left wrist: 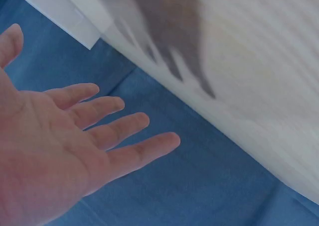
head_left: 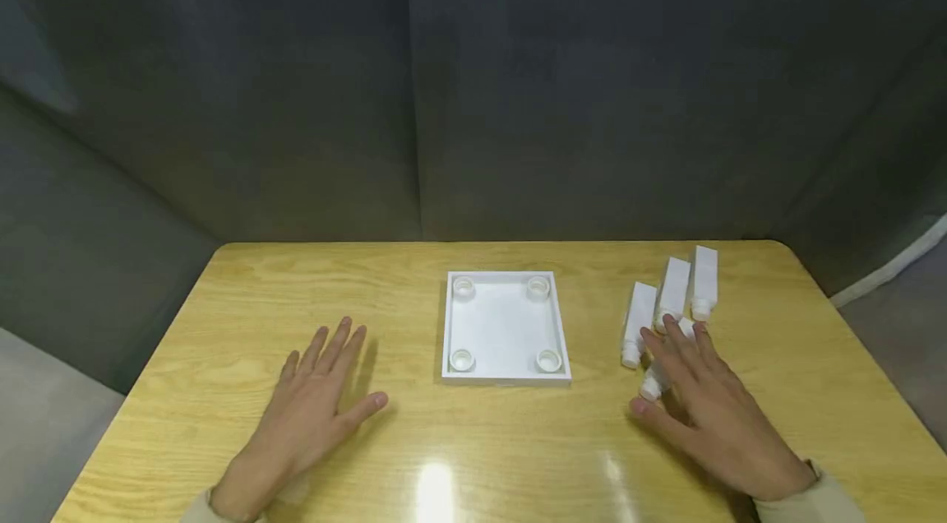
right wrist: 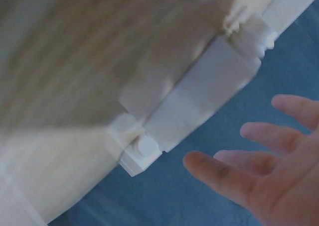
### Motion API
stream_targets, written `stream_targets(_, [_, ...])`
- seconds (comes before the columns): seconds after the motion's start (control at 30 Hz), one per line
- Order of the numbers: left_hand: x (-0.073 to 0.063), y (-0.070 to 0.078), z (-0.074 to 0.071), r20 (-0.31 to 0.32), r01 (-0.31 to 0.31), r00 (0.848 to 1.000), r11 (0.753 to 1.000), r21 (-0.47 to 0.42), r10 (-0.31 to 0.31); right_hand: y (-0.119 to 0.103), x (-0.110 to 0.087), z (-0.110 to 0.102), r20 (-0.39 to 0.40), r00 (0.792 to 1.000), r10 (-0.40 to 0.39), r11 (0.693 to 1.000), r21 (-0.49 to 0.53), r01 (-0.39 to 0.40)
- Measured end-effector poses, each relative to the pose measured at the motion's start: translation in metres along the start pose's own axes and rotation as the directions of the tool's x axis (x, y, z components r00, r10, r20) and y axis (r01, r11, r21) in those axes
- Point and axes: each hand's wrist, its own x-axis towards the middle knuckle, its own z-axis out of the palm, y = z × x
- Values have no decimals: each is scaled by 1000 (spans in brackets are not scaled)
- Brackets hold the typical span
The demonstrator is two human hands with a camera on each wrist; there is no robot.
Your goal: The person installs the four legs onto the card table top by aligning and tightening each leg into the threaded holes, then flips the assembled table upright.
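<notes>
A shallow white square tray-like panel, with a raised rim and a round threaded socket at each corner, lies mid-table. To its left my left hand hovers palm down over the wood, fingers spread, holding nothing. My right hand is spread above a white square leg with a threaded end, partly hiding it. In the right wrist view, a gap shows between its fingers and the white legs. Several such legs lie just beyond that hand, including one nearest the panel and one farthest right.
The wooden table has rounded far corners. A dark curtain hangs behind its far edge and along the sides. Light reflects off the tabletop near the front.
</notes>
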Motion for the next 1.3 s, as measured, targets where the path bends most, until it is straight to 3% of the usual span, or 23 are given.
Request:
stream_targets(0.17, [1, 4, 4, 35, -12, 999, 1000, 6, 12, 3, -3, -6, -25, 999, 33, 999, 12, -33])
stream_targets(0.3, [8, 10, 6, 49, -30, 998, 999, -29, 31, 10, 2, -17, -101, 993, 58, 998, -18, -60])
stream_targets(0.43, [19, 23, 9, 64, -41, 997, 992, -123, 49, 23, 10, -23, -204, 979, -20, 991, -131, -7])
stream_targets(0.53, [30, 36, 14, 81, -49, 995, 981, -187, 65, 35, 14, -25, -232, 967, -103, 978, -201, 56])
stream_targets(0.7, [52, 58, 24, 45, -89, 994, 977, -195, 100, 49, 18, -26, -193, 959, -210, 950, -274, 153])
stream_targets(0.83, [64, 71, 29, 15, -137, 990, 976, -171, 141, 52, 16, -28, -104, 982, -159, 950, -286, 124])
stream_targets(0.97, [71, 74, 31, -12, -187, 982, 970, -157, 188, 52, 16, -29, -24, 998, -66, 956, -287, 56])
stream_targets(1.2, [75, 71, 32, -40, -207, 978, 968, -144, 204, 58, 17, -26, -37, 993, -116, 927, -364, 94])
stream_targets(1.3, [75, 69, 33, -34, -203, 979, 969, -142, 200, 60, 15, -28, -1, 997, -75, 927, -369, 69])
